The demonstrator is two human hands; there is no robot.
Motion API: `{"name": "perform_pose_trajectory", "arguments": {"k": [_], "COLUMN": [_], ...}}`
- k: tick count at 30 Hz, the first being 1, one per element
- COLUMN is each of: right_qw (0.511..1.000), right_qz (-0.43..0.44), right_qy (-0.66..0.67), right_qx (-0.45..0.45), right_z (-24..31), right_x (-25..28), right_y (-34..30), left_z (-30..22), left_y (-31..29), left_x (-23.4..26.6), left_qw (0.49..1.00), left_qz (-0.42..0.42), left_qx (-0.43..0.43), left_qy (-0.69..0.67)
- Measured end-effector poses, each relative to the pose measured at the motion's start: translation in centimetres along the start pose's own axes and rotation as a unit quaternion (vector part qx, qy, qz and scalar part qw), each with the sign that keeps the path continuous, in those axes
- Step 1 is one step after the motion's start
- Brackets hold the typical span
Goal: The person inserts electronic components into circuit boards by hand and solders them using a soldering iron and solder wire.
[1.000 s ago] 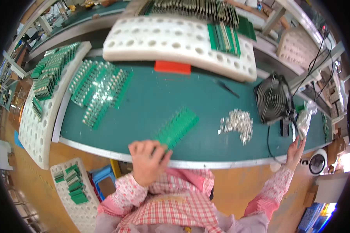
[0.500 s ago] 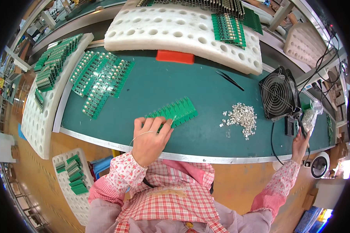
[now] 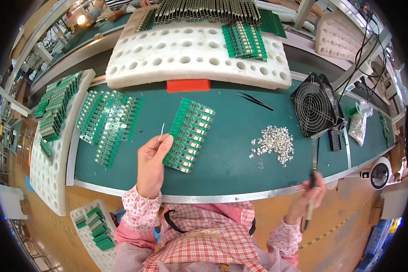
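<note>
My left hand (image 3: 152, 163) is closed on the left edge of a green circuit board panel (image 3: 189, 136), its component side in view and pin rows along the right edge. A thin pale wire, which looks like solder, (image 3: 162, 131) sticks up from the same hand. Off the table's front edge, my right hand (image 3: 310, 197) is closed around a soldering iron (image 3: 312, 181), its tip end pointing up and away; motion blurs it a little. Between the hands, toward the right, lies a pile of small silvery-white parts (image 3: 276, 143).
A black fan (image 3: 312, 106) stands at the right, beside a bag of small parts (image 3: 358, 127). Black tweezers (image 3: 256, 101) lie behind the pile. More panels (image 3: 111, 122) lie at the left. White foam racks (image 3: 186, 68) hold boards; a red block (image 3: 188, 85) touches the back one.
The panel has turned from its plain green side to its component side, raised by my left hand. My right hand has come away from beside the fan, bringing the soldering iron.
</note>
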State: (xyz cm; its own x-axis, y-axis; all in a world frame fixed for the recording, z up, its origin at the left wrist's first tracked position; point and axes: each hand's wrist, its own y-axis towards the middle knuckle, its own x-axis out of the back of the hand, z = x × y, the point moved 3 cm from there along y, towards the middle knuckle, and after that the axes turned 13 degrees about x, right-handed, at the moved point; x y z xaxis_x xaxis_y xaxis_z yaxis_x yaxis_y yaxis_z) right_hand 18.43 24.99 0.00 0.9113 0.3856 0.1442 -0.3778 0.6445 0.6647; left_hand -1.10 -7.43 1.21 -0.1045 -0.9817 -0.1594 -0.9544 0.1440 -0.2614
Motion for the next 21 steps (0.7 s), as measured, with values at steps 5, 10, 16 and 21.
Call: {"name": "perform_pose_trajectory", "arguments": {"k": [5, 10, 16, 21], "right_qw": [0.977, 0.949, 0.941, 0.929], "right_qz": [0.161, 0.257, 0.295, 0.342], "right_qy": [0.084, 0.117, 0.089, 0.058], "right_qx": [0.111, 0.139, 0.142, 0.130], "right_z": [5.1, 7.6, 7.8, 7.2], "right_x": [-7.5, -11.1, -11.1, -10.3], "right_y": [-2.7, -4.4, -5.8, -6.8], "left_z": [2.6, 3.0, 3.1, 3.4], "left_y": [1.3, 1.6, 1.1, 1.2], "left_x": [-0.6, -0.4, 0.3, 0.6], "left_qw": [0.949, 0.931, 0.937, 0.946], "left_qz": [0.123, 0.124, 0.090, 0.070], "left_qx": [0.137, 0.148, 0.096, 0.070], "left_qy": [-0.257, -0.310, -0.325, -0.310]}}
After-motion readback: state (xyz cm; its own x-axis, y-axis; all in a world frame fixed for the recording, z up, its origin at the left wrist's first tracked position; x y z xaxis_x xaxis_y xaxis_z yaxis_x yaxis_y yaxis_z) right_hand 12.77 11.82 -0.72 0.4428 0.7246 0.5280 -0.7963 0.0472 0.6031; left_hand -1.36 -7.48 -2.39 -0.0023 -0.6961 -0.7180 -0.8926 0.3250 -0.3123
